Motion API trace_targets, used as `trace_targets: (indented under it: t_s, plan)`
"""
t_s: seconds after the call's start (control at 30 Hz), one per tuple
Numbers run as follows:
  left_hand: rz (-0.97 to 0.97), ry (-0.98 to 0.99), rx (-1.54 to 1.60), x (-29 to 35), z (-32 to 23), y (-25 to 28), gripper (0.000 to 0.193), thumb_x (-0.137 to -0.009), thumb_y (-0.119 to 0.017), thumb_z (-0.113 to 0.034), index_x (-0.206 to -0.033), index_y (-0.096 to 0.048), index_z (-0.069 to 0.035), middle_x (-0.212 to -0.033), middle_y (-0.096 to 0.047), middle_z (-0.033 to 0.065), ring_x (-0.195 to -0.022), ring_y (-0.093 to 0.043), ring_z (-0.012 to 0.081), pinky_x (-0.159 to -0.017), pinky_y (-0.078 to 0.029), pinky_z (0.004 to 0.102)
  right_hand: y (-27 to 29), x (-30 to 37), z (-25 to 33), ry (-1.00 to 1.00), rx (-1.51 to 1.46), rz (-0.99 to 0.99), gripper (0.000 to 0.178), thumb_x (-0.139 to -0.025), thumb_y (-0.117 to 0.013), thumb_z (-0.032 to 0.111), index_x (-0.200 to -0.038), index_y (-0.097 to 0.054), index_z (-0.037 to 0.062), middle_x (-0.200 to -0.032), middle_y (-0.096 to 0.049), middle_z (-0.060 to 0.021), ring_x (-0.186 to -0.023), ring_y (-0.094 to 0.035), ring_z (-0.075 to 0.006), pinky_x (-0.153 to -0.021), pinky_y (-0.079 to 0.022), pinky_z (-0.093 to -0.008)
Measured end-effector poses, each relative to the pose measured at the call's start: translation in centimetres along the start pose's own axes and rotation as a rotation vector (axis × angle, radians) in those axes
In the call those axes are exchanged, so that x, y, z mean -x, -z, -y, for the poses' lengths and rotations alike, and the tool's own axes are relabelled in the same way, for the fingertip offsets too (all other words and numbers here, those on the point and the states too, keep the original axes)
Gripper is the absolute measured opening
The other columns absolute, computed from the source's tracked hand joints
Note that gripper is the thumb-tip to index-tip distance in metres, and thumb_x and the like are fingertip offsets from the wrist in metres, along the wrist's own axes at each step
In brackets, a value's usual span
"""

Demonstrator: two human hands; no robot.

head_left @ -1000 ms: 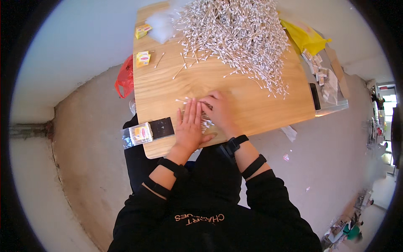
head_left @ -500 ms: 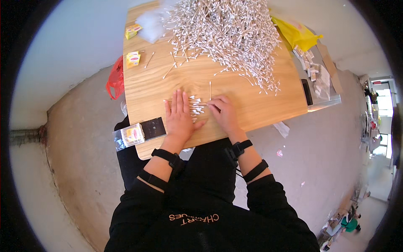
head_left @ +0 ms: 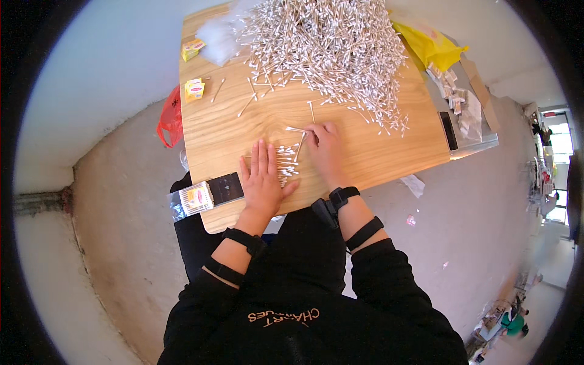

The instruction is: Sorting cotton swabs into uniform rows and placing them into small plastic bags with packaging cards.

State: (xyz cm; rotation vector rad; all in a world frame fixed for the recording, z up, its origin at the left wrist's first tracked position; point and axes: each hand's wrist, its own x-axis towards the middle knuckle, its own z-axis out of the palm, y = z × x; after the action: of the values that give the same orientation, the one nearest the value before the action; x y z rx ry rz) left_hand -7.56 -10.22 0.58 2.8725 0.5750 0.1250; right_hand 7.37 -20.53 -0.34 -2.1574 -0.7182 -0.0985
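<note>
My left hand point(head_left: 261, 182) lies flat on the wooden table, fingers stretched out and together, thumb apart. It covers part of a small row of cotton swabs point(head_left: 286, 165), whose white tips show at its right side. Just to the right is my right hand point(head_left: 325, 152), its fingers bent and drawn together at a few cotton swabs point(head_left: 296, 129). These swabs point different ways from the fingertips; how firmly each is held is hard to see. Beyond both hands rises a large heap of loose cotton swabs point(head_left: 328, 55).
A bag of swabs point(head_left: 197, 198) lies on a black pad point(head_left: 225, 188) at the table's near left corner. Small yellow boxes point(head_left: 194, 89) stand along the left edge. A phone point(head_left: 448, 130) lies right of the table, near a yellow bag point(head_left: 429, 47). A red bag point(head_left: 171, 118) hangs at left.
My right hand has moved a little away from me, off the row, with swabs at its fingertips now angled apart. The left hand stays flat on the row. The view has shifted slightly.
</note>
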Motion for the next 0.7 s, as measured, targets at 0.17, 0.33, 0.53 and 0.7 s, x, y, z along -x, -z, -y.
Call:
trace_targets:
  t_s: [0.17,0.33,0.53,0.7]
  plan:
    - [0.009,0.004,0.007,0.0,0.0,0.1,0.101,-0.074,-0.060,-0.064,-0.146,-0.026,-0.001,-0.153,-0.023,0.0158,-0.144,-0.015,0.0268,-0.114,-0.008,0.0529,1.3,0.4,-1.6,0.267,0.038,0.110,0.014,-0.077,-0.068,0.006,-0.091,-0.067,0.0084,-0.098,-0.054,-0.0101,-0.099,-0.053,-0.0261,-0.078,-0.047,-0.0325]
    - [-0.028,-0.008,0.001,0.1,0.1,0.2,0.101,-0.074,-0.061,-0.064,-0.146,-0.026,-0.001,-0.153,-0.023,0.0157,-0.144,-0.016,0.0271,-0.114,-0.009,0.0533,2.9,1.0,-3.7,0.163,-0.114,0.192,0.013,-0.076,-0.070,0.007,-0.089,-0.066,0.0060,-0.100,-0.055,-0.0102,-0.103,-0.052,-0.0269,-0.078,-0.049,-0.0345]
    - [-0.047,-0.012,-0.004,0.3,-0.4,-0.2,0.100,-0.073,-0.064,-0.060,-0.145,-0.028,0.000,-0.153,-0.023,0.0169,-0.143,-0.019,0.0281,-0.113,-0.012,0.0541,2.3,0.6,-2.7,-0.119,0.016,0.092,0.014,-0.076,-0.071,0.012,-0.087,-0.066,0.0065,-0.093,-0.057,-0.0096,-0.098,-0.054,-0.0257,-0.076,-0.049,-0.0361]
    - [-0.057,-0.112,0.017,-0.1,-1.1,-0.3,0.098,-0.073,-0.064,-0.059,-0.144,-0.030,-0.001,-0.154,-0.023,0.0155,-0.144,-0.016,0.0270,-0.114,-0.011,0.0531,-1.1,0.5,0.1,0.241,0.056,0.098,0.022,-0.076,-0.071,0.018,-0.094,-0.065,0.0072,-0.091,-0.059,-0.0124,-0.089,-0.057,-0.0287,-0.078,-0.048,-0.0382]
